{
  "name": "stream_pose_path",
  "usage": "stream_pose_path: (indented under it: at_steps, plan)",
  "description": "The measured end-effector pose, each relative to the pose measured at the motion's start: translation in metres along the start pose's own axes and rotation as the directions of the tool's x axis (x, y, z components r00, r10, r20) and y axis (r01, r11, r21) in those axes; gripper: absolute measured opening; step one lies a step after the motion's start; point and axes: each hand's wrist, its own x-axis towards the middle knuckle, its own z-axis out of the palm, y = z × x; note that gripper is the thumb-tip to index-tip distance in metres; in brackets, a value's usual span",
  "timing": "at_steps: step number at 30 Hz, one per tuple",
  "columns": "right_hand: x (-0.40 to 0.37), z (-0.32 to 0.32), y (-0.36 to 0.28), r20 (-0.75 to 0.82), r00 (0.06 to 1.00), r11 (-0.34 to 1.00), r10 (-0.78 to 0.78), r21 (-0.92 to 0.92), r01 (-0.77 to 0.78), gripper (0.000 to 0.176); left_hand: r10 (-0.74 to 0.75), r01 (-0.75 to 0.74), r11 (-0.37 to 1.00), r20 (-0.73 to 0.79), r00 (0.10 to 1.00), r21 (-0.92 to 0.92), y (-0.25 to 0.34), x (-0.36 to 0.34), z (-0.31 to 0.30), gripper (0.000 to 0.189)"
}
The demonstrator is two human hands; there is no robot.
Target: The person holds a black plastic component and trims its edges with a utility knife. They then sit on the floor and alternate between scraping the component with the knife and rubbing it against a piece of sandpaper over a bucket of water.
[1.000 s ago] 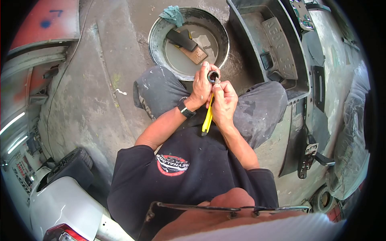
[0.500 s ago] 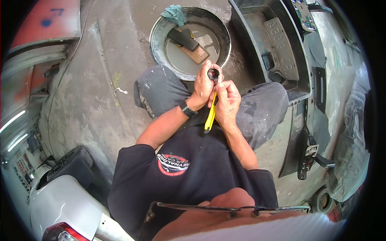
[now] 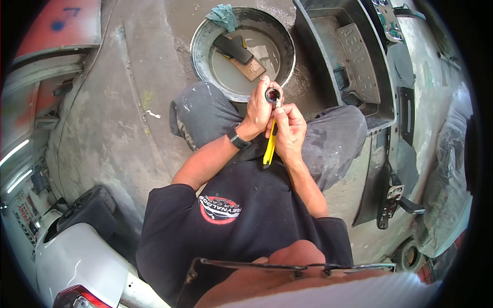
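L hand [image 3: 259, 109] holds blk ring [image 3: 268, 95], yel. cutter [image 3: 269, 146] beside, in R hand [image 3: 290, 131].

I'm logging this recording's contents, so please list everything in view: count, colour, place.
Utility knife: 1, yellow, in the right hand
Ring-shaped part: 1, dark, in the left hand
Basin: 1, dark, floor ahead, greyish water inside
Flat blocks: at least 2, black and brown, inside basin
Cloth: 1, teal, on basin rim
Moulded panel: 1, dark, right of basin
Brackets: several, dark, right
Plastic sheet: 1, clear, far right
Tyres: 2, black, lower left and lower right
Vehicle part: 1, white, lower left
Panel: 1, red, upper left
Strip lights: 2, white, left edge
Glasses: 1, dark-framed, bottom
Wristwatch: 1, black, left wrist
T-shirt: 1, black, lower centre
Trousers: 1, grey, centre
Hands: 2, bare, centre
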Motion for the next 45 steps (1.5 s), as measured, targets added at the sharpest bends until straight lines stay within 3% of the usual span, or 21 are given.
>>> stream_pose_path:
  at_steps: [2, 5, 17, 20, 24, 26, 31, 34, 36, 38, 45]
  plan:
    - [-0.001, 0.000, 0.000, 0.005, 1.000, 1.000, 0.006, -0.010, -0.006, 0.017, 0.002, -0.002, 1.000, -0.002, 1.000, 0.003, 0.000, 0.000, 0.000, 0.054]
    - [-0.001, -0.001, 0.001, 0.015, 1.000, 1.000, -0.002, -0.020, 0.002, 0.018, 0.055, -0.053, 0.988, -0.011, 0.998, 0.148, -0.001, -0.001, -0.001, 0.054]
    - [-0.005, 0.003, 0.002, -0.053, 0.999, 0.998, 0.010, -0.056, -0.013, 0.020, 0.010, -0.010, 0.994, 0.002, 1.000, 0.107, 0.004, -0.005, 0.001, 0.053]
    - [-0.003, 0.002, -0.005, -0.031, 0.997, 0.992, 0.068, -0.105, -0.071, 0.020, 0.101, -0.100, 0.957, 0.011, 0.995, 0.272, -0.001, -0.003, -0.002, 0.054]
    - [-0.006, 0.002, -0.004, -0.051, 0.999, 0.999, 0.011, 0.053, -0.009, 0.019, 0.066, -0.068, 0.986, 0.017, 0.998, 0.149, 0.007, -0.005, 0.001, 0.054]
    - [-0.008, 0.004, -0.015, -0.084, 0.996, 1.000, 0.018, -0.020, -0.019, 0.019, 0.055, -0.054, 0.997, -0.006, 0.998, 0.055, 0.012, -0.006, 0.005, 0.052]
    - [-0.011, -0.006, -0.025, -0.066, 0.997, 0.988, 0.049, -0.143, -0.058, 0.018, 0.132, -0.136, 0.989, 0.060, 0.989, 0.060, 0.008, -0.004, 0.000, 0.047]
    - [-0.012, -0.007, -0.029, -0.059, 0.997, 0.991, 0.058, -0.118, -0.064, 0.013, 0.176, -0.184, 0.976, 0.074, 0.982, 0.115, 0.009, -0.004, 0.000, 0.047]
    - [-0.010, -0.016, -0.027, 0.055, 0.941, 0.823, -0.334, -0.470, 0.319, 0.010, 0.208, -0.218, 0.963, 0.080, 0.975, 0.156, 0.009, -0.003, -0.001, 0.047]
    - [-0.008, -0.019, -0.039, 0.279, 0.777, 0.501, -0.564, -0.632, 0.591, 0.008, 0.229, -0.239, 0.953, 0.074, 0.971, 0.186, 0.010, -0.002, -0.001, 0.048]
    - [-0.006, -0.021, -0.042, 0.483, 0.671, 0.257, -0.562, -0.669, 0.697, 0.016, 0.183, -0.193, 0.962, 0.067, 0.981, 0.193, 0.016, -0.004, 0.001, 0.049]
